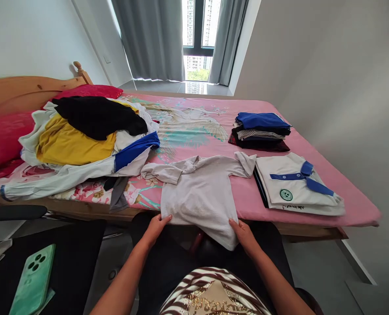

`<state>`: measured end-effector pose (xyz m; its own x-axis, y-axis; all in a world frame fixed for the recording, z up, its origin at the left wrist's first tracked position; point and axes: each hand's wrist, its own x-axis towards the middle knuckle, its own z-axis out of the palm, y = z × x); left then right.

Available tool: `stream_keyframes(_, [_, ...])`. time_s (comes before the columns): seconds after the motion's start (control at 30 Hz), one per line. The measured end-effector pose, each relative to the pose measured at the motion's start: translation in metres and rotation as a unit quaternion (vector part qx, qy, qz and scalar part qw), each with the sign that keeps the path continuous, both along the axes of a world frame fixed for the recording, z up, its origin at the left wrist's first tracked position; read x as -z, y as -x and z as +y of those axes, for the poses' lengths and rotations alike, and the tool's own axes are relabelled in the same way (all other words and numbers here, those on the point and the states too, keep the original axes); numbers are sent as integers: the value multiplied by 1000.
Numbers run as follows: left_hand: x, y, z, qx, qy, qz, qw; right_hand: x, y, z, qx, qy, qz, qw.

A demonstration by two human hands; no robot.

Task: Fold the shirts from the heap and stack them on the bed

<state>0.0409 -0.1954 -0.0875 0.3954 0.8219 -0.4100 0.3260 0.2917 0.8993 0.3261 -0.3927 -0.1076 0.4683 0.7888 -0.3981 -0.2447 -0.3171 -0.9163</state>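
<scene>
A light grey long-sleeved shirt point(199, 194) lies spread on the near edge of the bed, its neck pointing away from me and its hem hanging over the edge. My left hand point(157, 227) pinches the hem at its left corner. At the right corner, my right hand point(243, 234) grips the cloth between thumb and fingers. The shirt's left sleeve is bent across toward the heap of clothes, while the right one reaches the folded white polo shirt point(279, 181) with a blue collar and green badge.
A loose heap of clothes point(79, 140) covers the bed's left side by red pillows point(89, 91). Folded clothes point(262, 131) are stacked at the back right of the pink bed point(338, 192). A green phone point(33, 280) lies on a black seat at lower left.
</scene>
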Motion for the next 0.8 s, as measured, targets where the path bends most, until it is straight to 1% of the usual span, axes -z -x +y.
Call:
stream_keyframes(0.07, [-5,9,-10,58,35,-17,998,-11,-2,-21,30,17,28,999])
stream_keyframes(0.13, [-9,22,-20,130,80,-24,988,-20,-6,-43,49,51,37,997])
stream_keyframes(0.2, [-12,34,-28,192,122,-25,973,-26,-8,-59,49,77,38,995])
stream_keyframes(0.23, [-13,37,-31,211,136,-26,968,-28,-8,-63,47,82,42,995])
stream_keyframes(0.3, [-13,38,-34,220,143,-26,965,-28,-6,-67,38,79,57,995])
stream_keyframes(0.43, [-12,25,-32,199,120,-35,972,-29,0,-59,31,53,81,995])
stream_keyframes(0.5, [-14,16,-29,183,78,-33,979,-37,2,-51,38,42,100,993])
stream_keyframes(0.53, [-16,12,-28,158,37,-13,987,-43,3,-47,42,36,115,992])
stream_keyframes(0.57, [-19,8,-28,119,-17,22,993,-50,4,-43,45,25,132,990])
stream_keyframes(0.6, [-23,4,-29,71,-79,63,992,-58,5,-38,49,11,151,987])
stream_keyframes(0.63, [-28,-1,-32,27,-141,100,985,-66,7,-34,54,-5,170,984])
stream_keyframes(0.67, [-33,-7,-37,-1,-192,121,974,-74,9,-29,63,-23,186,980])
stream_keyframes(0.7, [-38,-14,-43,-4,-232,123,965,-81,11,-23,74,-40,197,977])
stream_keyframes(0.73, [-43,-22,-52,22,-260,105,960,-88,14,-19,84,-55,205,974])
stream_keyframes(0.8, [-51,-43,-74,123,-301,43,945,-98,19,-10,93,-72,217,969])
